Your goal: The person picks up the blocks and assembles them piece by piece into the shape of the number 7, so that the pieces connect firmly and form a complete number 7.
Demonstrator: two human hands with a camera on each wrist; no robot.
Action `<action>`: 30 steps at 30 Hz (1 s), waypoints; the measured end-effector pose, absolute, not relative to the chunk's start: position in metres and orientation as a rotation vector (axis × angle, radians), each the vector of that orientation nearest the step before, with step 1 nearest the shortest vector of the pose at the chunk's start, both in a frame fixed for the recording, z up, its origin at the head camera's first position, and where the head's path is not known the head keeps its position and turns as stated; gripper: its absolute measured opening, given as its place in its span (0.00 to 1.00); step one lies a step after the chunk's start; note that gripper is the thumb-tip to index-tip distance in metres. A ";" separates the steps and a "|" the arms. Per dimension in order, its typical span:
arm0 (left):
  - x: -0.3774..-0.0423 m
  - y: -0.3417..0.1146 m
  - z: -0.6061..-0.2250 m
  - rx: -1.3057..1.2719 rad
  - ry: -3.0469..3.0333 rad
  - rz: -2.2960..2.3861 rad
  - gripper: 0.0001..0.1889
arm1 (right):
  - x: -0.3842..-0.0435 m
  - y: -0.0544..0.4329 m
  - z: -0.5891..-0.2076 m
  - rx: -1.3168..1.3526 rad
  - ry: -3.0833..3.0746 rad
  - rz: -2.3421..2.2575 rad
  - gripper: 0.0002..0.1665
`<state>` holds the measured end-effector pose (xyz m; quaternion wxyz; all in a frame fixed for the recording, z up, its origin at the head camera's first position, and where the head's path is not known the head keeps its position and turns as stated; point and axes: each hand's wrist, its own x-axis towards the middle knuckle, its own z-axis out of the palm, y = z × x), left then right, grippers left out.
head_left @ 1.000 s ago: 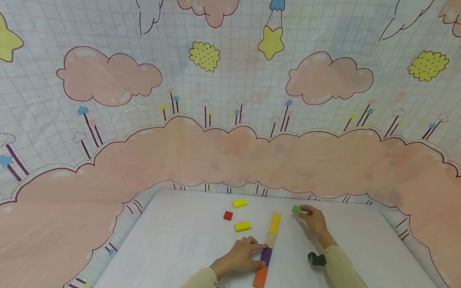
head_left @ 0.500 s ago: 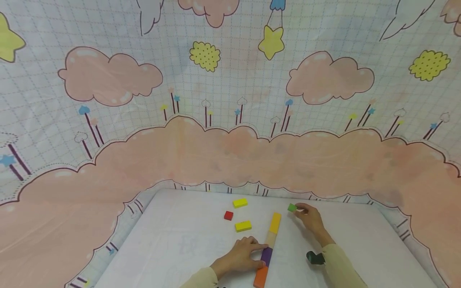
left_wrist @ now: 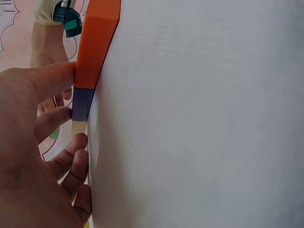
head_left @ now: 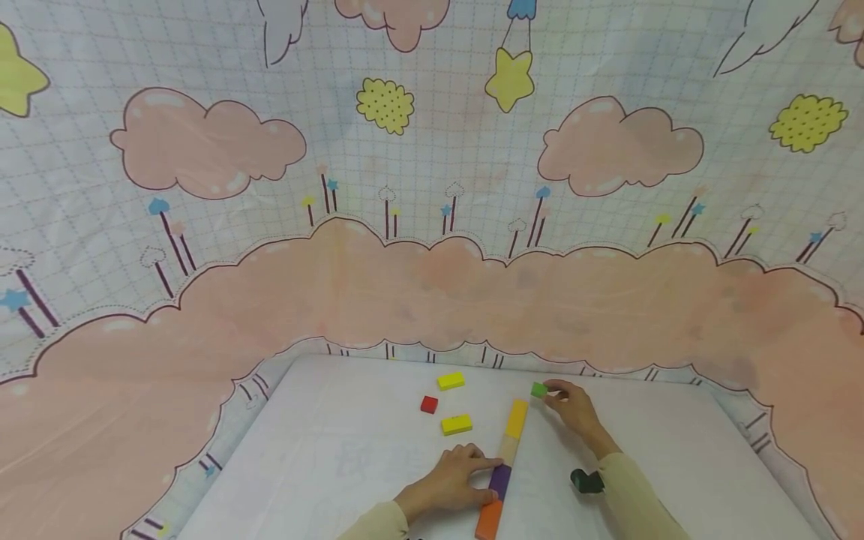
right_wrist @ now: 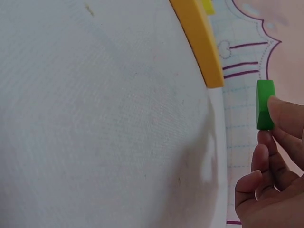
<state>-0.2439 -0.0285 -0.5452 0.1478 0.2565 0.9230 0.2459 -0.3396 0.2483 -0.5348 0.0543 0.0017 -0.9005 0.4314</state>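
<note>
On the table (head_left: 270, 465), a row of 4 blocks (head_left: 501, 480) was flanked on the left by 3 loose blocks (head_left: 457, 424). Right of its far end, 1 more block (head_left: 538, 390) was held by the right hand (head_left: 574, 409).

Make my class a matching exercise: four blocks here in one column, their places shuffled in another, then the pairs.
Blocks
1. small green block
2. small red block
3. dark purple rectangular block
4. yellow-orange rectangular block

Places
A. between an orange rectangular block and a pale tan block
B. on the white table, outside the line of blocks
C. at the far end of that line
D. held in the right hand

Pairs: 1-D, 2-B, 3-A, 4-C
</note>
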 end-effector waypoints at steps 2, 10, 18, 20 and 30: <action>-0.244 -0.028 -0.546 0.742 2.654 0.710 0.27 | -0.341 0.248 -0.537 0.019 -2.741 1.305 0.21; -0.245 -0.029 -0.546 0.730 2.648 0.713 0.27 | -0.346 0.243 -0.541 0.005 -2.771 1.308 0.21; -0.244 -0.029 -0.545 0.733 2.652 0.716 0.27 | -0.352 0.237 -0.541 0.004 -2.796 1.313 0.21; -0.244 -0.029 -0.545 0.731 2.651 0.717 0.27 | -0.353 0.236 -0.541 0.018 -2.801 1.302 0.20; -0.244 -0.029 -0.546 0.761 2.660 0.713 0.27 | -0.357 0.231 -0.546 0.032 -2.824 1.271 0.20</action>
